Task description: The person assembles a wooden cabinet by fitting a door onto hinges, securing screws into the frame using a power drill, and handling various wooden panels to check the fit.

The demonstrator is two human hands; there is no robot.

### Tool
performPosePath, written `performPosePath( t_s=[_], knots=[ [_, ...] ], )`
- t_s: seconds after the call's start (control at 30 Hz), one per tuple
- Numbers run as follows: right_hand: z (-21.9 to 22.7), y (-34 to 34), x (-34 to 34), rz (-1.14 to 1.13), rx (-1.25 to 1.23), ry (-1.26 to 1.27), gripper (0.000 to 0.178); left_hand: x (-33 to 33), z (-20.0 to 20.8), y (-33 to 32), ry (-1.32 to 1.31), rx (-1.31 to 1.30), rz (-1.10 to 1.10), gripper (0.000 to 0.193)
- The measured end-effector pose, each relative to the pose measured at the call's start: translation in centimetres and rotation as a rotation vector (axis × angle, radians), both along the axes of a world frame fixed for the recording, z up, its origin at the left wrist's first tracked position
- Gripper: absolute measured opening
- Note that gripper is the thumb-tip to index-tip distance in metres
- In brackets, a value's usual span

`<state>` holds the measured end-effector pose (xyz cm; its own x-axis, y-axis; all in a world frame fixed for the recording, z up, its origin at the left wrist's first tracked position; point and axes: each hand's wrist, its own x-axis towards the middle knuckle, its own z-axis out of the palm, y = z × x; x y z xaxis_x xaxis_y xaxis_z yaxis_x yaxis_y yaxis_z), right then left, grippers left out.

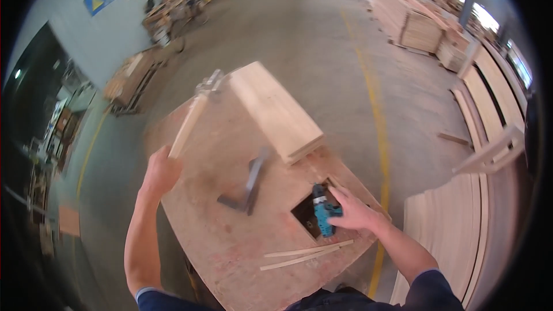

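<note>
Left hand [161, 170] closed round long pale wooden strip [188, 125] – right hand [352, 210] grips teal cordless drill [322, 210] in bench [230, 242] cutout.

drill [322, 214] in table [230, 247] hole, boards [276, 109] behind

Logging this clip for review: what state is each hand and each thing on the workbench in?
left hand: closed on wooden strip
wooden strip: held raised, tilted
right hand: resting on teal power drill
teal power drill: sitting in the square cutout
stacked boards: lying flat on workbench
metal square: lying flat
thin slats: lying loose at bench edge
</note>
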<state>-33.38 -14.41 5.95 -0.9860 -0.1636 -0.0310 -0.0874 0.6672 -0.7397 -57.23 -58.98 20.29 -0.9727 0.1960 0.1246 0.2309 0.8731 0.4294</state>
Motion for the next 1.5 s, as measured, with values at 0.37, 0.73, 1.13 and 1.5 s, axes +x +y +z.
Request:
performPosePath(
  t_s=[0.37,0.73,1.13,1.5],
  knots=[
    [24.5,-12.2,3.7,-0.207,-1.109,0.472,0.062,24.5,6.1,19.1,0.544,0.311,-0.526,0.04],
    [26.8,5.6,36.5,-0.21,-0.739,0.583,0.038,37.5,10.3,31.9,0.935,0.515,-0.808,0.109],
    [22.8,4.7,64.2,-0.758,-0.529,0.188,0.036,62.1,17.8,46.0,0.659,0.386,-2.019,0.082],
    [18.9,3.4,70.5,-1.358,-0.438,0.441,0.005,72.0,9.2,52.0,0.608,0.808,-1.85,0.056]
  ],
)
